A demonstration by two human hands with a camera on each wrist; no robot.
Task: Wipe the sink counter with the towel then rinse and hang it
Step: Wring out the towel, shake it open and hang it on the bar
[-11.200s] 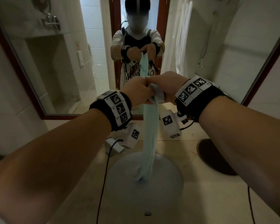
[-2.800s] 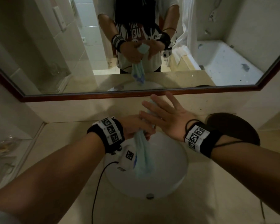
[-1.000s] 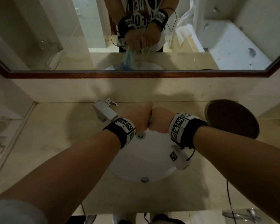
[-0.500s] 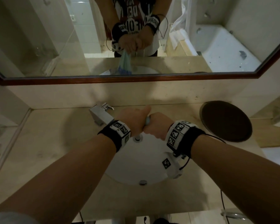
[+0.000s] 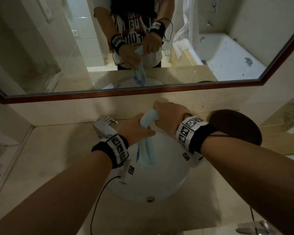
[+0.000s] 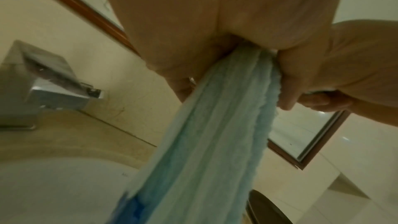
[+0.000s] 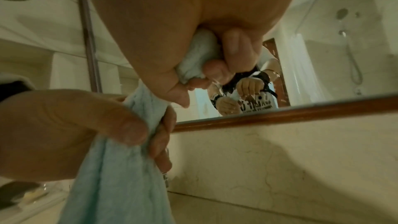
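A light blue towel [image 5: 148,119] is bunched into a rope above the white sink basin [image 5: 159,184]. My right hand [image 5: 168,117] grips its upper end in a fist, seen close in the right wrist view with the towel [image 7: 198,57] squeezed between fingers and palm. Just below, my left hand [image 5: 136,128] is wrapped round the towel, whose lower length [image 5: 147,153] hangs into the basin. In the left wrist view the towel [image 6: 215,142] streams down from my left hand [image 6: 215,54], with a darker blue patch at its end.
A chrome faucet [image 5: 103,127] stands left of my hands on the beige counter [image 5: 49,158]. A dark round dish [image 5: 236,128] sits at the right. A wood-framed mirror [image 5: 109,95] runs along the wall behind. The overflow hole [image 5: 150,198] is at the basin's near side.
My two fists were pressed together on the towel; now the right hand has risen and the left has slid down, so more of the towel shows between and below them.
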